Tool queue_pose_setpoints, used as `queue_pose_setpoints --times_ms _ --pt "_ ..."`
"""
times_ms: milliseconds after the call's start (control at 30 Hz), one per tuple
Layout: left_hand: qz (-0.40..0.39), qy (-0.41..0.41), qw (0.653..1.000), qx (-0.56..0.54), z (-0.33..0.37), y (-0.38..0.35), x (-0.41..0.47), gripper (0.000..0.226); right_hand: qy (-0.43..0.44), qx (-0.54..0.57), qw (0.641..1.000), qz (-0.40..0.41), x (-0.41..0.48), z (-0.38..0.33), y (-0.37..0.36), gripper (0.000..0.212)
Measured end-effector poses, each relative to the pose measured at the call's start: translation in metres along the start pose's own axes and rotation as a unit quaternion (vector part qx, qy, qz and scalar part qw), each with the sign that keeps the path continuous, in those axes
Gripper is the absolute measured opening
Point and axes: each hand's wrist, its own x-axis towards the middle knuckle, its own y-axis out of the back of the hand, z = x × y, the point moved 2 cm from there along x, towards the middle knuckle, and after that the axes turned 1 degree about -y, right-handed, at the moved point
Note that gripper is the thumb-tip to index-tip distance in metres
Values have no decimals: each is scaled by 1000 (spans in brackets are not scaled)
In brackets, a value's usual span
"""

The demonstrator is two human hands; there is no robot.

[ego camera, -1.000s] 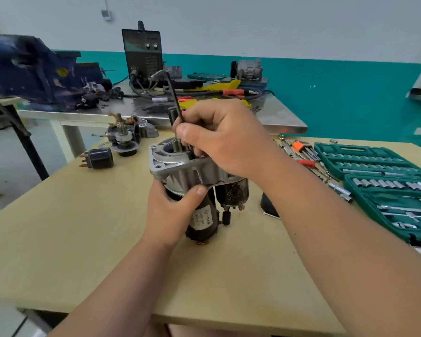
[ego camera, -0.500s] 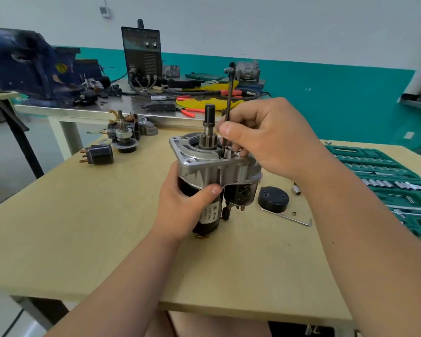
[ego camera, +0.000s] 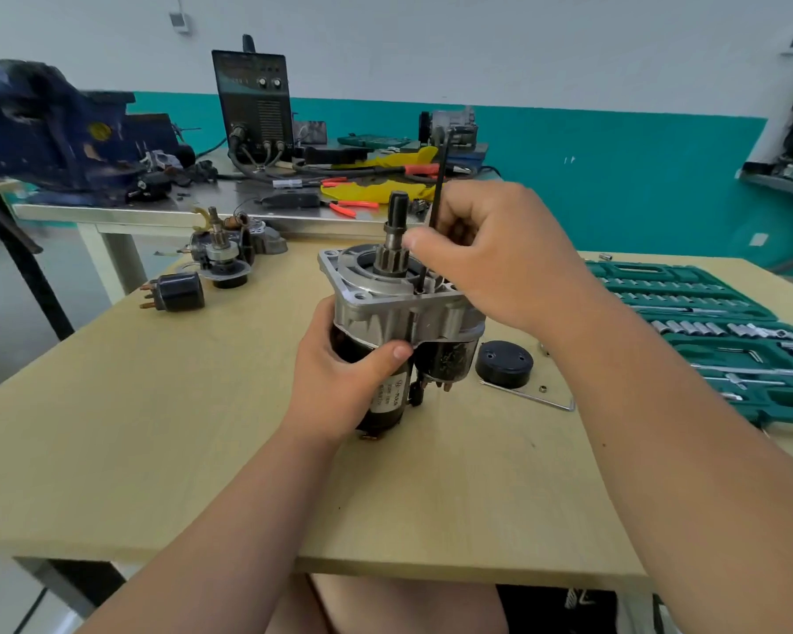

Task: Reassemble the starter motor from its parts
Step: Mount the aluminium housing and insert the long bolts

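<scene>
The starter motor [ego camera: 399,313] stands upright on the counter [ego camera: 156,450], its toothed shaft [ego camera: 395,235] pointing up out of the silver end housing. The left grip [ego camera: 339,382] is wrapped round the black body just under that housing, fingers curled behind and the thumb lying across the front. The right grip [ego camera: 500,253] hovers over the housing's right side, with its thumb and curled fingers pinched on a long thin tool [ego camera: 441,176]. The tool stands nearly upright, its lower end sitting in a hole in the housing flange just below the thumb and its top rising well above the knuckles.

Just under the right wrist, beside the motor, a round black cap [ego camera: 504,363] lies flat. A bent metal key [ego camera: 532,395] and a small nut [ego camera: 542,389] lie on the counter in front of it. Farther out past the right forearm, an open green socket case [ego camera: 706,322] is spread out. Well out to the left of the left grip lies a black cylinder with copper terminals [ego camera: 177,291], and just beyond it a cluster of loose motor parts [ego camera: 225,253].
</scene>
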Motion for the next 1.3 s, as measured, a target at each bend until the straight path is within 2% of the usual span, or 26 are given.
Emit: queue_pose_setpoints --times_ms 100,167,300,467,600,733,833,900,1067,1300 --pt "16 0 1000 -5 -2 5 -1 53 -12 91 995 -42 1 -3 -3 8" --pt "22 -2 1000 -4 -3 8 0 53 -15 128 989 -67 4 -6 -4 11" --pt "29 3 999 12 -5 13 0 50 -15 90 990 -109 11 -11 -2 11" --pt "17 2 1000 19 -4 14 0 50 -3 -5 1000 -29 11 -11 -10 38" --pt "10 5 1000 16 -3 13 -1 49 6 -51 999 0 11 -11 -17 37" --pt "13 9 1000 15 -4 14 -1 49 18 15 998 -65 11 -13 -13 13" --pt "9 12 1000 17 -5 14 -1 51 7 72 992 -106 12 -15 -3 15" --pt "5 12 1000 17 -6 14 -1 54 -5 71 991 -116 12 -17 0 16" --pt "2 7 1000 25 -5 13 -2 50 -14 31 997 -65 11 -19 -5 32" --pt "13 3 1000 28 -7 14 -1 49 -21 22 1000 -9 10 -13 -15 37"
